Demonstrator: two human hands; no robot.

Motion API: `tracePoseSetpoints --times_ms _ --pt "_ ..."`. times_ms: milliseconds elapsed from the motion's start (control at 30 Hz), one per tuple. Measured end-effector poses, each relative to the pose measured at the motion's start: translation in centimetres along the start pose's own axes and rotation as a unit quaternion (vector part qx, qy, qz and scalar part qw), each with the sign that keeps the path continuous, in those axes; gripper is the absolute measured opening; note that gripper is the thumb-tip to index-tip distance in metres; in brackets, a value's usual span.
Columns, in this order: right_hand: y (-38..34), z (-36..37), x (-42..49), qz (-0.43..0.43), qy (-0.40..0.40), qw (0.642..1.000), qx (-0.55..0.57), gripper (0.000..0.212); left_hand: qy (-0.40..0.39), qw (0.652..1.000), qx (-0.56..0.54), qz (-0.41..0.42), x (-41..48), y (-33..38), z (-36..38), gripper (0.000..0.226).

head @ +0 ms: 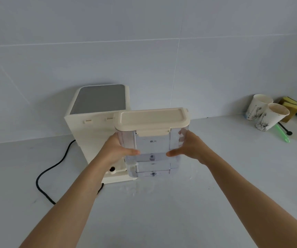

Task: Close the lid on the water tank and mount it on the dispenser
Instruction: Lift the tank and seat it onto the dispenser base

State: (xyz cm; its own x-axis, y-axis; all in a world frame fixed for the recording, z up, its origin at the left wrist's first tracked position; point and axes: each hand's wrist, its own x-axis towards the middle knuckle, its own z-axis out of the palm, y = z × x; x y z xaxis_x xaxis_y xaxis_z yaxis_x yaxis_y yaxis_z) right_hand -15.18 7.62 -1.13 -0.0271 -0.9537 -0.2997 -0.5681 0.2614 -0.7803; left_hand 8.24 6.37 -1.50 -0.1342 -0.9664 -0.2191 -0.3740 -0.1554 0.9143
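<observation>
A clear plastic water tank (153, 149) with a cream lid (153, 119) lying flat across its top is held between both hands. My left hand (119, 149) grips its left side and my right hand (189, 147) grips its right side. The tank stands upright, just right of the cream dispenser (90, 126), whose grey top panel faces up. The tank's bottom sits near the dispenser's low base platform (115, 173); whether it touches the base I cannot tell.
A black power cord (54, 169) loops over the white counter left of the dispenser. Two paper cups (264, 113), yellow sponges (289, 104) and a green utensil (282, 131) lie at the far right. A tiled wall stands close behind.
</observation>
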Motion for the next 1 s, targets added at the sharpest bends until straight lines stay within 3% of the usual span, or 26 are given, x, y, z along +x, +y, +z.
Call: tracePoseSetpoints --times_ms 167,400,700,1000 --pt "-4.1 1.7 -0.1 -0.049 -0.013 0.999 0.005 0.089 0.030 0.999 -0.005 0.012 -2.0 1.6 -3.8 0.040" --pt "-8.4 5.2 1.9 -0.089 -0.029 0.995 0.031 0.074 0.061 0.998 -0.009 -0.015 -2.7 2.9 -9.6 0.037" --pt "-10.7 8.2 2.6 -0.088 -0.042 0.993 0.065 0.071 0.072 0.996 -0.028 -0.037 -2.8 2.5 -12.7 0.041" --pt "-10.6 10.0 3.5 -0.046 -0.022 0.997 0.061 0.086 0.061 0.997 -0.033 -0.046 -2.1 0.8 -13.1 0.038"
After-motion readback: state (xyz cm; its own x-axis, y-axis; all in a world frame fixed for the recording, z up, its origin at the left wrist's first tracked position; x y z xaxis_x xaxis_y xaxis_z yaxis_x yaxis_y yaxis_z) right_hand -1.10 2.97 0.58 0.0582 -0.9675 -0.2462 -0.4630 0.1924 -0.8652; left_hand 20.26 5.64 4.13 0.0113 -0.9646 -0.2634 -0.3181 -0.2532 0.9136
